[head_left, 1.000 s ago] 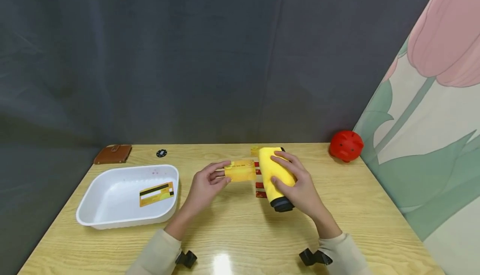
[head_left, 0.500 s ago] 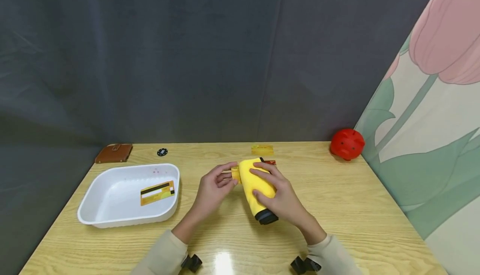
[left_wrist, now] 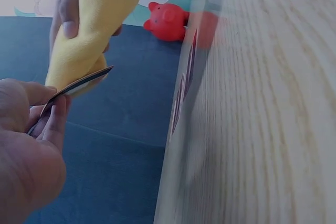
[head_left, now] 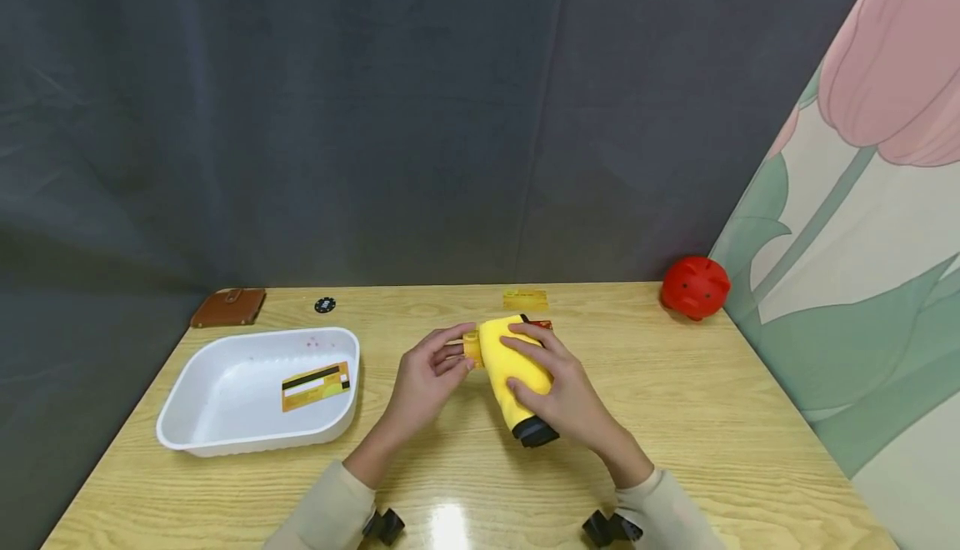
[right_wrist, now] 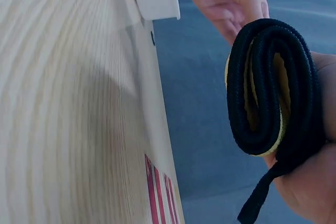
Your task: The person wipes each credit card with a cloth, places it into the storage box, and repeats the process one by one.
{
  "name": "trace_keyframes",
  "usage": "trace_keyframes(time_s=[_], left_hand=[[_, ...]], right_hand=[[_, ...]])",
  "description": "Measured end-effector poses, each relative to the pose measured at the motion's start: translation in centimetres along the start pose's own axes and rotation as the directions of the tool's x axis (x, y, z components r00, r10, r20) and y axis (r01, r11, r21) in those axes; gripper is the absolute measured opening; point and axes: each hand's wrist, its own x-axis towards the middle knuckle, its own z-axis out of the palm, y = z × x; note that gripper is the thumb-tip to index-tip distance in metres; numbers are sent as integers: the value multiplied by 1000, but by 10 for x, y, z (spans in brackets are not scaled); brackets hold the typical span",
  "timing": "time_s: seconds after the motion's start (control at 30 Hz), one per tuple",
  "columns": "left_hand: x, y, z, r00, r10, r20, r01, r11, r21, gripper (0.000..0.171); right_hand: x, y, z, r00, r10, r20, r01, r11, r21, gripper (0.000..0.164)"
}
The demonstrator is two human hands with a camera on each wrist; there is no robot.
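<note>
My left hand (head_left: 423, 375) pinches a yellow bank card (head_left: 472, 350) between thumb and fingers, above the table. Seen edge-on in the left wrist view, the card (left_wrist: 84, 81) lies against a folded yellow cloth with black edging (head_left: 506, 367). My right hand (head_left: 558, 387) grips that cloth, fingers on one side and thumb on the other. Part of the card is hidden behind the cloth. The right wrist view shows the cloth's black rolled end (right_wrist: 268, 87) with a loop hanging down. Red-striped cards (right_wrist: 160, 192) lie on the table, mostly covered by the cloth in the head view.
A white tray (head_left: 255, 447) at the left holds another card (head_left: 316, 386), stripe side up. Behind it are a brown wallet (head_left: 228, 307) and a black poker chip (head_left: 325, 305). One more yellow card (head_left: 525, 299) lies at the back. A red piggy bank (head_left: 695, 287) stands back right.
The cloth in my right hand has come left and slightly toward me, onto the card in my left hand. Over the last half second both hands have hardly moved.
</note>
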Motion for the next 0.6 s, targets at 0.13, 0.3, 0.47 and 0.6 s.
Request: trace_keyframes(time_s=[0.13,0.3,0.47,0.6], left_hand=[[-1,3,-1,1000,12,4,-12,1000,8,45],[0,7,-6,999,13,-40,-12,1000,21,45],[2,10,-15,997,-28,-72,30,999,18,42],[2,12,-19,998,-52,-36,52,999,4,42]], right_hand=[[1,8,-7,998,46,-35,-47,999,-19,55],[2,19,-18,990,114,-80,-119,991,-56,53],[2,27,-27,984,150,-98,-156,986,-58,52],[2,27,-33,982,157,-109,-161,986,-32,52]])
